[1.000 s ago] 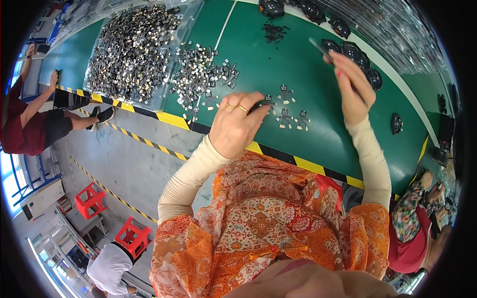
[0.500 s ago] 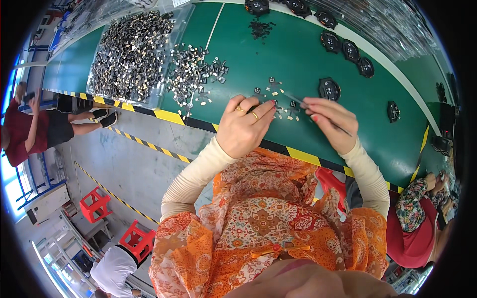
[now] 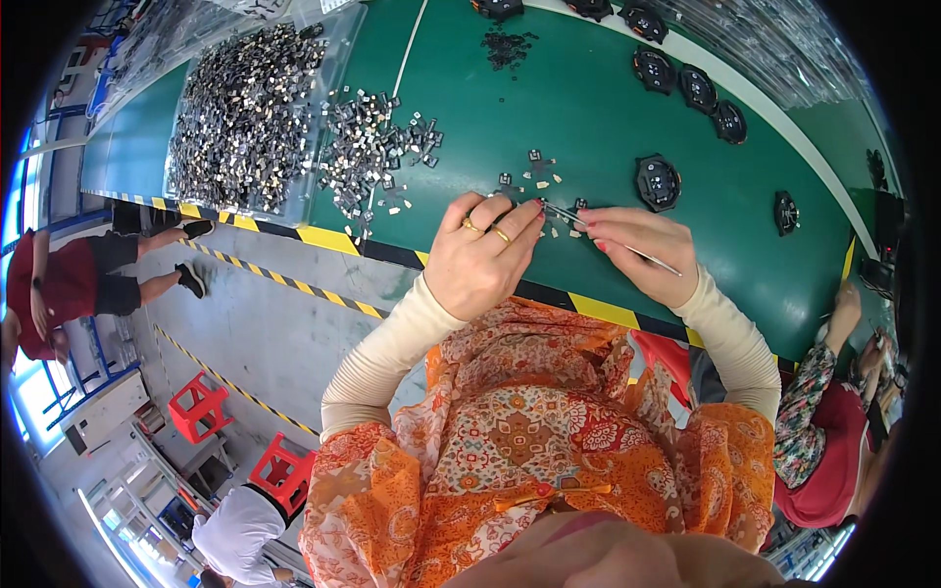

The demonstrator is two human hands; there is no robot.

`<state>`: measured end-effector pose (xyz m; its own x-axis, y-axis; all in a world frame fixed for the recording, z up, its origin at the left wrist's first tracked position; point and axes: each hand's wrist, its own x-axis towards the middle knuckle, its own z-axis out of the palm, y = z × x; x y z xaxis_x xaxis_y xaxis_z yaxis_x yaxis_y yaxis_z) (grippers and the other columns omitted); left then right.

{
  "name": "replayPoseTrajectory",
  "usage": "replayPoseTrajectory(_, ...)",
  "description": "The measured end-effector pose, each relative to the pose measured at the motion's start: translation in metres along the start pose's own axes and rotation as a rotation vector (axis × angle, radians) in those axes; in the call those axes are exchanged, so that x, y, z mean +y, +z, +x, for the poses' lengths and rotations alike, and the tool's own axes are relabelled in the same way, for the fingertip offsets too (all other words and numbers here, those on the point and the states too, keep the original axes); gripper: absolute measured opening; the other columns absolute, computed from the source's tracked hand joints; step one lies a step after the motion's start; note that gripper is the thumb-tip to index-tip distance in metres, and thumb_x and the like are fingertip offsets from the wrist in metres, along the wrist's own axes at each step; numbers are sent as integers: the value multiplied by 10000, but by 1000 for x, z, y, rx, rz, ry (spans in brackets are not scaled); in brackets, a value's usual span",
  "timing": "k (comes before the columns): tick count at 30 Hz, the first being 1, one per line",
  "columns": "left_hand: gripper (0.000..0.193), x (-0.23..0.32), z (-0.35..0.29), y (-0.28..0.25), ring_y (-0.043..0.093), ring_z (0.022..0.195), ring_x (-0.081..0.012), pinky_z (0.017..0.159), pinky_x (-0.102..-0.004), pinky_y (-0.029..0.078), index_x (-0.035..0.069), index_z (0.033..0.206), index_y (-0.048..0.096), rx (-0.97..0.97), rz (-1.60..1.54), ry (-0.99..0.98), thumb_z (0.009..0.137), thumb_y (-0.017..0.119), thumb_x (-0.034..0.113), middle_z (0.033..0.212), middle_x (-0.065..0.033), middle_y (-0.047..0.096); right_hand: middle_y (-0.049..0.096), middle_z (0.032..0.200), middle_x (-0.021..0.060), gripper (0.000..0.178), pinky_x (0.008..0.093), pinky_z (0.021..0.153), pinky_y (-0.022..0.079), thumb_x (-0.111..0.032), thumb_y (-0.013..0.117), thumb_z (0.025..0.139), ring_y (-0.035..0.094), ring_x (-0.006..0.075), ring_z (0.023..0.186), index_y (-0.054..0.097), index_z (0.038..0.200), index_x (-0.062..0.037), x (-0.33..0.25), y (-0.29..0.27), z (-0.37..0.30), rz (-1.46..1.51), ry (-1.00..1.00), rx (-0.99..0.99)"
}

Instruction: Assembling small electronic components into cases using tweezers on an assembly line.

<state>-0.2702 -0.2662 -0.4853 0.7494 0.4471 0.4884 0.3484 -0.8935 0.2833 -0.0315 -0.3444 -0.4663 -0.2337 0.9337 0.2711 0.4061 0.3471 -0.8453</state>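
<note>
My left hand [image 3: 478,253], with rings on two fingers, is closed in a pinch near the table's front edge. Whatever sits between its fingertips is too small and covered to make out. My right hand [image 3: 642,245] grips metal tweezers [image 3: 566,213], whose tips point left and meet the left fingertips. Just beyond the hands lie a few small black electronic parts with pale tabs [image 3: 539,169]. A loose heap of similar parts [image 3: 377,142] spreads to the left. One round black watch-like case [image 3: 657,182] lies beyond the right hand.
A clear plastic tray [image 3: 315,147] full of small parts stands at left on the green table [image 3: 461,108]. More black cases [image 3: 697,88] line the far right, near a small pile of black bits [image 3: 507,47]. A person [image 3: 59,284] is at far left; another sits at right [image 3: 828,441].
My right hand has brought the tweezers' tips left to my left fingertips. The left hand stays nearly in place. The person at far left has shifted their arms and legs.
</note>
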Motion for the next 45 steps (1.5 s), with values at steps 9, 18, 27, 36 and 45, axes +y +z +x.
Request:
replayPoseTrajectory(9,284,1,-1,0,554,1000,-203,901,-385,426,60,1015,723,5,4,-12,733,750,69,1121,-10,638,656,1201,214,314,386,840,561,89,615,826,683,347,1028,658,1133,38,4,-3,-2,-84,-179,-94)
replayPoseTrajectory(18,280,0,-1,0,564,982,-201,896,-385,434,53,1006,730,-1,10,26,727,746,60,1139,-6,661,651,1211,193,326,380,845,560,75,654,808,676,331,1043,659,1131,29,1,0,-3,-117,-161,-105)
replayPoseTrajectory(27,273,-4,1,-3,582,929,-184,900,-389,439,76,975,740,-27,-46,-4,702,742,59,1128,-5,694,677,1139,213,317,355,769,584,130,621,777,712,315,929,668,1075,33,6,4,-1,-94,-146,-17)
replayPoseTrajectory(36,209,-1,1,-3,576,932,-180,913,-377,440,58,946,737,-10,-12,-17,740,735,87,1087,-22,707,683,1128,206,338,353,753,589,139,614,767,719,300,906,662,1080,22,7,5,-2,-126,-152,-3)
replayPoseTrajectory(45,220,-1,1,-3,576,925,-178,916,-369,437,46,946,732,-13,9,17,730,734,83,1092,-34,703,689,1137,162,276,344,755,583,92,656,783,711,285,932,671,1049,20,7,7,-4,-134,-134,4)
